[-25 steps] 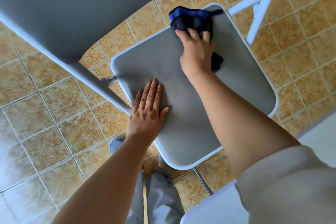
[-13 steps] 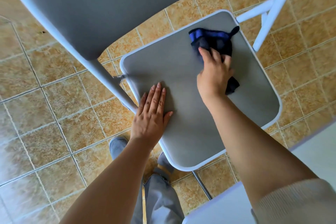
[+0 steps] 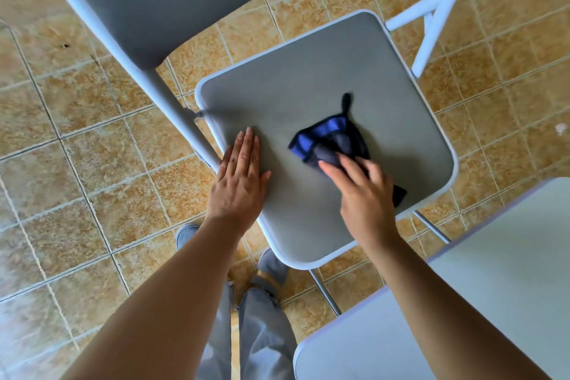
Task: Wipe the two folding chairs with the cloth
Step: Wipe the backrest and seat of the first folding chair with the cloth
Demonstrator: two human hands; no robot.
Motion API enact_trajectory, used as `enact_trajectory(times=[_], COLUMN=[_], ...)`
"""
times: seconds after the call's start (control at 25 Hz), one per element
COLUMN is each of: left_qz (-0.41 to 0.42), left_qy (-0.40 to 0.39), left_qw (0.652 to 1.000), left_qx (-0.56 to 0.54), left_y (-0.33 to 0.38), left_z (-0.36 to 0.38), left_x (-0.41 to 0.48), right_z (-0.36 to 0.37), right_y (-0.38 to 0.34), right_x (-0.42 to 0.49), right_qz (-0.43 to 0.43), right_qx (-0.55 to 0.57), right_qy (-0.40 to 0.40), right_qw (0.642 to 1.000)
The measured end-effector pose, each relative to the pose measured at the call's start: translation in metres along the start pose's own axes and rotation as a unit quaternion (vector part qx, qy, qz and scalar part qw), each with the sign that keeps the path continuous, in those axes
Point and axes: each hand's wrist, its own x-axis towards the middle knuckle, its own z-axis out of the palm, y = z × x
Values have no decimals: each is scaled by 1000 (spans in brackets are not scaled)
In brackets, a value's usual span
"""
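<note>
Two hands rest on the grey chair seat (image 3: 324, 77) above a tan tiled floor (image 3: 92, 163): the left hand (image 3: 239, 177) lies flat, fingers straight and together. The right hand (image 3: 365, 197) presses spread fingers onto the dark blue cloth (image 3: 331, 139) mid-seat, beside a white surface (image 3: 462, 302).

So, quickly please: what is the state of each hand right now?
Left hand: open, flat on the chair seat, holding nothing.
Right hand: open, fingers pressing the cloth onto the seat.
</note>
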Motion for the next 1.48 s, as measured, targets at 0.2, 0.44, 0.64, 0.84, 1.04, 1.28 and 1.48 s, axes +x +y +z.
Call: enact_trajectory(times=[0.2,0.44,0.64,0.84,1.04,1.28,1.48], left_qz=[-5,-9,-8,-11,-33,-27,-29], left_qy=[-5,-14,-8,-1,15,8,6], left_qw=[1000,1000,1000,1000,999,1000,1000], left_qx=[5,-2,-10,-11,0,-9,-8], left_y=[2,3,3,6,17,19,18], left_z=[4,3,3,6,11,10,12], left_x=[0,0,1,1,-3,-3,-3], right_z=[-6,-2,-6,-13,0,-3,-5], right_y=[-6,-104,-51,26,-24,-12,35], right_x=[14,-41,-74,-25,30,-46,20], right_qz=[215,146,149,344,219,101,287], right_qx=[54,77,25,57,65,34,72], right_qy=[13,-24,-40,-10,7,-14,23], right_qw=[975,986,988,937,974,994,955])
